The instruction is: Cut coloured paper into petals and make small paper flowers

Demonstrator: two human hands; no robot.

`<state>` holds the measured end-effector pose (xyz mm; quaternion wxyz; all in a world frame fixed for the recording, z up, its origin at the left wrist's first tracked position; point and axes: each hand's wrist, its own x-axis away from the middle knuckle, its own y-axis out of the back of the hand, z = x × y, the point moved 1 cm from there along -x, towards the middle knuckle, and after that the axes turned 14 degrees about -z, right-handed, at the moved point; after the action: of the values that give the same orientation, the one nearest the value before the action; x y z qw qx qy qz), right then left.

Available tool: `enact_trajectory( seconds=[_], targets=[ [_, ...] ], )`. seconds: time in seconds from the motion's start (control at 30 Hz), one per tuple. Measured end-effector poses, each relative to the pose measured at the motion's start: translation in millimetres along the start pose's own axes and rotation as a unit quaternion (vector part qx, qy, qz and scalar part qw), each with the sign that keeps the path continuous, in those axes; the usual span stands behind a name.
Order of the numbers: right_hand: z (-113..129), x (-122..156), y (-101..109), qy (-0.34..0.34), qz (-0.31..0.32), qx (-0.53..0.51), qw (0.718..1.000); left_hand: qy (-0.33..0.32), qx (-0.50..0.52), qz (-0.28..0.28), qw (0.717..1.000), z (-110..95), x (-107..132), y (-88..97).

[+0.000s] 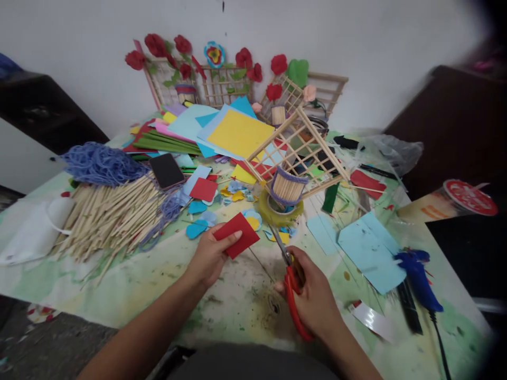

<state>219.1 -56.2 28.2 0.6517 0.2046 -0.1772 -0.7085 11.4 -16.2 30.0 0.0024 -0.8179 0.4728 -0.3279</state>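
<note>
My left hand (212, 253) pinches a small square of red paper (241, 236), thumb on top, over the middle of the table. To its right, my right hand (312, 293) is wrapped round the red handles of a pair of scissors (292, 295). Their blades point up and away, apart from the red paper. Just beyond the blades sits a roll of yellowish tape (280, 210), with a wooden lattice frame (317, 158) propped above it. Blue petal-shaped paper pieces (197, 228) lie behind my left hand.
Bamboo sticks (114, 221), purple yarn (103, 162) and a phone (166, 170) lie left. Coloured paper sheets (240, 132) are stacked behind. To the right are light blue paper (368, 248), a blue glue gun (422, 277) and a leaning drink cup (447, 203). Red paper flowers (156, 45) line the wall.
</note>
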Motion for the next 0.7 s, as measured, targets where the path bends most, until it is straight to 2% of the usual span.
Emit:
enact_trajectory(
  seconds=[0.2, 0.43, 0.7],
  targets=[
    [16, -1, -2, 0.057, 0.068, 0.122, 0.989, -0.029, 0.042, -0.012, 0.999, -3, 4, -0.1],
    [24, 0, -4, 0.066, 0.112, 0.138, 0.982, -0.025, 0.044, -0.011, 0.999, -4, 8, 2.0],
    [25, 0, -6, 0.062, 0.124, 0.121, 0.983, -0.010, 0.035, -0.015, 0.999, -4, 11, 1.1]
  ],
)
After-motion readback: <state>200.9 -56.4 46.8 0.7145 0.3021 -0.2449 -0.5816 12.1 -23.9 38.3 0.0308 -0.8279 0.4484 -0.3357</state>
